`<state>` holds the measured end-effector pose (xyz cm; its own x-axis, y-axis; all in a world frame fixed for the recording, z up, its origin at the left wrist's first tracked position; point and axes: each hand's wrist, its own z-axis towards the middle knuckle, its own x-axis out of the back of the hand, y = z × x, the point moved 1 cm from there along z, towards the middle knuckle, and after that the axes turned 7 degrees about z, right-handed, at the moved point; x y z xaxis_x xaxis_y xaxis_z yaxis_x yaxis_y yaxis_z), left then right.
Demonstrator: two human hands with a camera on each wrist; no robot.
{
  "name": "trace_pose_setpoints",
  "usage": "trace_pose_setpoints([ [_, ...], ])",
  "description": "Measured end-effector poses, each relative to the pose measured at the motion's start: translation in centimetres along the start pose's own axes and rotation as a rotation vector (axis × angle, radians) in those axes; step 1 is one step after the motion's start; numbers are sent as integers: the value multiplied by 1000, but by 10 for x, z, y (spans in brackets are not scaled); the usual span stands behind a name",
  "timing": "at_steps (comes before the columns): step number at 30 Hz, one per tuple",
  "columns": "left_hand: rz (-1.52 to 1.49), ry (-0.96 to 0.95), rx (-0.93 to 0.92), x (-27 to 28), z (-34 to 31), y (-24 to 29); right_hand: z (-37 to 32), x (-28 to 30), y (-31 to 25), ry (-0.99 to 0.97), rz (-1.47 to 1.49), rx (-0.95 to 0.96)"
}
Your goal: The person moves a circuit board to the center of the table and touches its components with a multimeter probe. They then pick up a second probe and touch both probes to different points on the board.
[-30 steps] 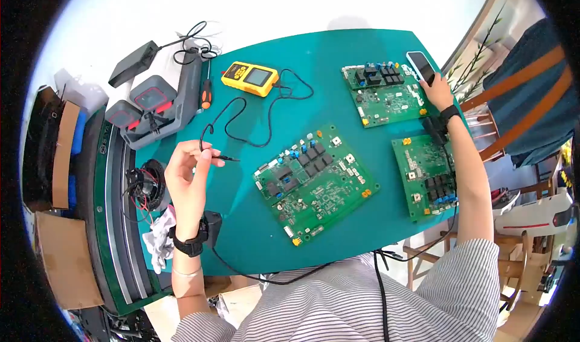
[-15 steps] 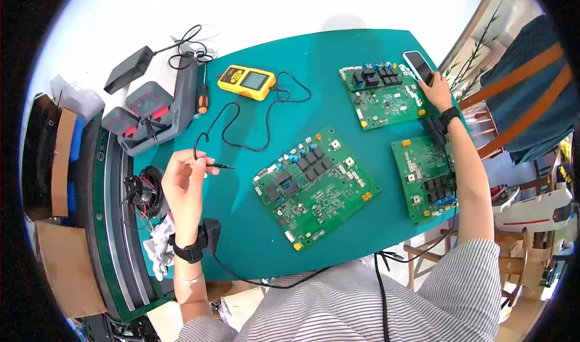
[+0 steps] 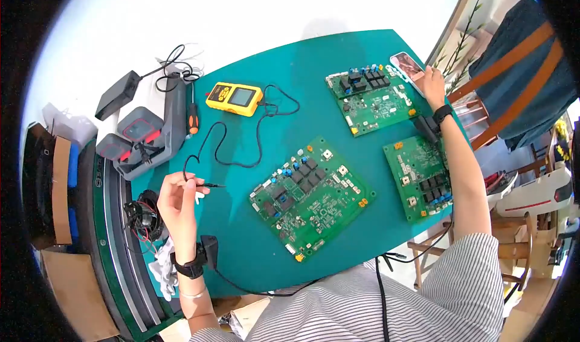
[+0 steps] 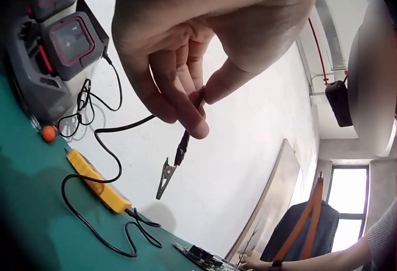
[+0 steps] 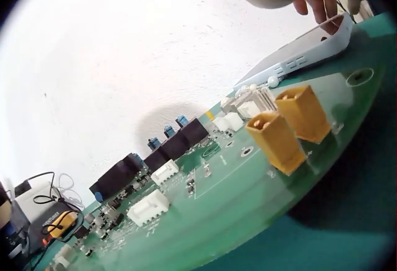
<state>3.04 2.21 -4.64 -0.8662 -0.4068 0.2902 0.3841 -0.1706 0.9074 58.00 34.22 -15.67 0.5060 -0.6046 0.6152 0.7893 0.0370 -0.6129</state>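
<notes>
At centre left of the frame, the left hand [image 3: 180, 204] pinched the black clip lead [image 4: 182, 149] behind its metal tip, apparently keeping that tip free — at upper right, the right hand's [image 3: 434, 89] loose fingers touched the phone [image 3: 405, 66] beside a circuit board [image 3: 377, 105]

Bright, with soft shadows, dark corners and curved fisheye edges.
</notes>
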Motion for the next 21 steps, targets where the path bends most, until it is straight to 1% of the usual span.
trace_pose_setpoints([
  [2,-1,-6,-2,0,1,-1,3,0,6,-14,24,24],
  [5,7,-8,14,-2,1,-1,-6,4,-7,144,183,-78],
  [6,14,-5,27,-3,1,-1,-8,5,-7,143,180,-82],
  [8,31,-8,27,-4,0,0,-10,7,-7,89,184,-208],
  [10,48,-10,27,-3,0,0,-10,6,-7,88,223,-203],
  [12,27,5,21,-3,0,0,-7,7,-5,37,247,-287],
  [13,24,4,21,-2,-1,0,-7,5,-5,39,244,-286],
  [15,12,13,14,-1,-1,-2,-8,3,0,208,316,-245],
  [16,7,9,16,0,-1,-3,-5,-2,12,210,310,-245],
  [18,29,-10,15,2,-1,-4,2,-7,23,161,660,-320],
  [19,24,-8,23,1,-1,-3,5,-7,24,160,697,-383],
  [21,21,-7,20,1,-1,-2,4,-6,23,176,721,-393],
])
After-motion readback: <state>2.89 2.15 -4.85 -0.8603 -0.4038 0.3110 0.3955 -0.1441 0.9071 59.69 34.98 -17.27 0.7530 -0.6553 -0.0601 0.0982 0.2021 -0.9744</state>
